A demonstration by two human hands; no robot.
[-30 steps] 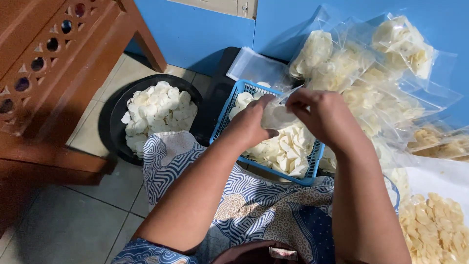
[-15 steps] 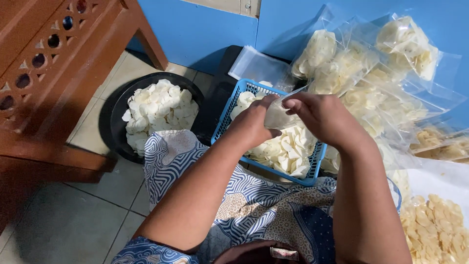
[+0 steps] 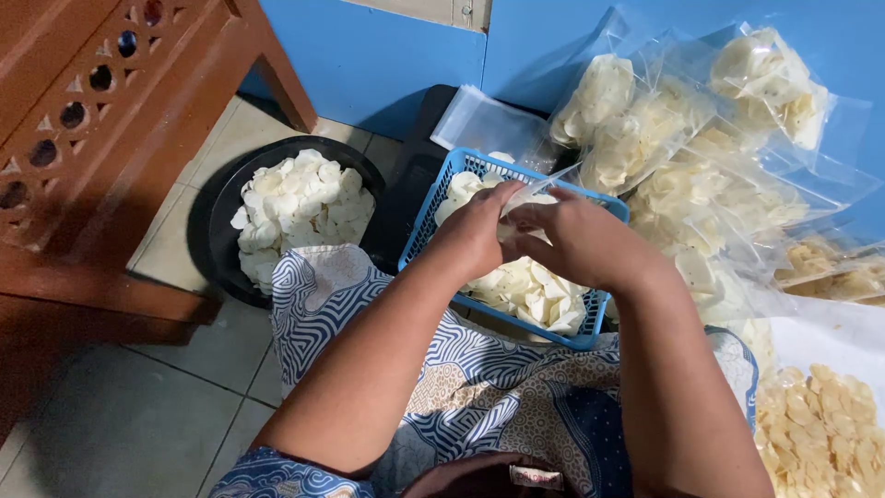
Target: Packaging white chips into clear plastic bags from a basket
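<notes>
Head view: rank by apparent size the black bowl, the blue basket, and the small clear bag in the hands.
1. black bowl and blue basket: look about alike; the hands hide part of the basket, so no ranking.
2. small clear bag, pinched between left hand and right hand: clearly smallest.

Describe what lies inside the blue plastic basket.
The blue plastic basket holds pale white chips. The left hand and right hand, gripping a small clear plastic bag, cover its middle; the bottom is hidden.

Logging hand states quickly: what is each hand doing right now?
Left hand: closed on the clear plastic bag.
Right hand: closed on the same bag.
</notes>
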